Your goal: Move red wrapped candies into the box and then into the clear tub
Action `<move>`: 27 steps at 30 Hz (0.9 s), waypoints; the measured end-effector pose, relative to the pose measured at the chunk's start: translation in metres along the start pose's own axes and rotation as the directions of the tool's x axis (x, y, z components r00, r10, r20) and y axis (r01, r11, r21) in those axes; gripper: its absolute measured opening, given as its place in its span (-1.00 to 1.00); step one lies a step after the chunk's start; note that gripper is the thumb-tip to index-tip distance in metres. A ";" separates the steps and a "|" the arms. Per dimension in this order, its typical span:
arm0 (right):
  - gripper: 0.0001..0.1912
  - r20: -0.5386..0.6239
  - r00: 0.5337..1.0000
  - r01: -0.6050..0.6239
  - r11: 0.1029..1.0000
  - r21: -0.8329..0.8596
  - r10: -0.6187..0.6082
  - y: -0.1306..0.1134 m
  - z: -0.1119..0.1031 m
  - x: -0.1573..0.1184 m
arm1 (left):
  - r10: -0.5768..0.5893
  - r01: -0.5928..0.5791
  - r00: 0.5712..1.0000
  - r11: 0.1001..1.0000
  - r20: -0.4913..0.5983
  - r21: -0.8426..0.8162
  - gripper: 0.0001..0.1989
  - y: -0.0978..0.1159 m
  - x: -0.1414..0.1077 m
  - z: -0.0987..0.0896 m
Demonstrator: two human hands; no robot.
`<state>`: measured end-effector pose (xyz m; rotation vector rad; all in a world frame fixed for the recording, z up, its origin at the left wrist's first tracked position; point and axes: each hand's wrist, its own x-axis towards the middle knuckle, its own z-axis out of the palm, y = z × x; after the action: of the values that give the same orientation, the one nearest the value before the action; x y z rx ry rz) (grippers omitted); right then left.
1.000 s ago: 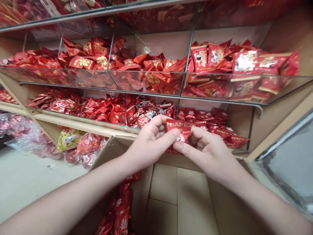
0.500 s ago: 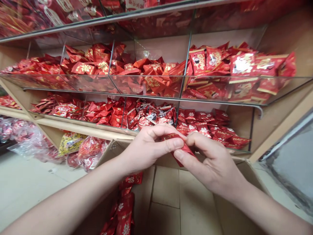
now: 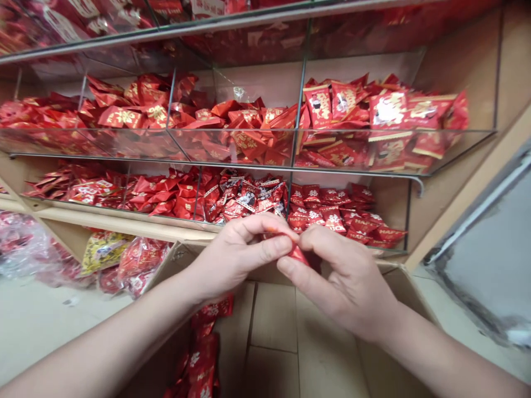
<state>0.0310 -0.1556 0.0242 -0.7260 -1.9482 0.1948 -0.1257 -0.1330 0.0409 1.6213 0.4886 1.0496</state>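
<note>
In the head view, a small red candy wrapper (image 3: 297, 254) is pinched between my two hands, in front of the lower shelf. My left hand (image 3: 251, 247) closes thumb and forefinger on its left part. From the other side, my right hand (image 3: 346, 279) grips it with thumb and index finger, the fingertips almost meeting. Most of the wrapper is hidden by my fingers, so whether anything is inside I cannot tell. Below my left forearm, red printed candy packets (image 3: 203, 354) lie in an open cardboard box (image 3: 274, 318).
Glass-fronted shelves hold red wrapped candies (image 3: 249, 124) in divided compartments. Smaller red candies (image 3: 332, 213) fill the lower row. A glass shelf edge (image 3: 232, 165) juts out above my hands. At the left, a yellow bag (image 3: 105, 251) and clear plastic bags (image 3: 143, 260) sit low down.
The view has shifted slightly, so the shelves appear further left. My hands stay together on the red wrapper, which now shows less between my fingers.
</note>
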 end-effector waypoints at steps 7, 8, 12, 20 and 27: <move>-0.88 0.175 0.969 -0.180 0.983 0.024 0.173 0.009 -0.010 0.006 | 0.068 -0.033 0.995 0.918 -0.074 0.396 -0.92 0.008 0.014 -0.010; -0.89 0.193 0.959 -0.227 0.971 0.071 0.210 0.012 -0.014 0.010 | 0.082 -0.028 0.991 0.901 -0.107 0.433 -0.86 0.010 0.020 -0.009; -0.73 0.132 0.956 -0.289 0.908 0.303 0.261 0.023 -0.035 0.027 | 0.184 -0.124 0.979 0.876 -0.085 0.466 -0.69 0.019 0.051 0.002; -0.79 -0.062 0.907 -0.418 0.909 0.002 0.417 0.072 -0.067 0.029 | 0.269 -0.235 0.963 0.815 0.013 0.530 -0.66 -0.007 0.092 0.005; -0.82 -0.186 0.862 -0.502 0.846 -0.180 0.472 0.120 -0.068 0.030 | 0.319 -0.298 0.920 0.189 0.229 0.936 -0.85 -0.027 0.092 -0.027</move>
<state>0.1286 -0.0532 0.0284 -1.3518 -1.6372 0.2306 -0.0947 -0.0388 0.0514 2.9656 0.9765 1.1007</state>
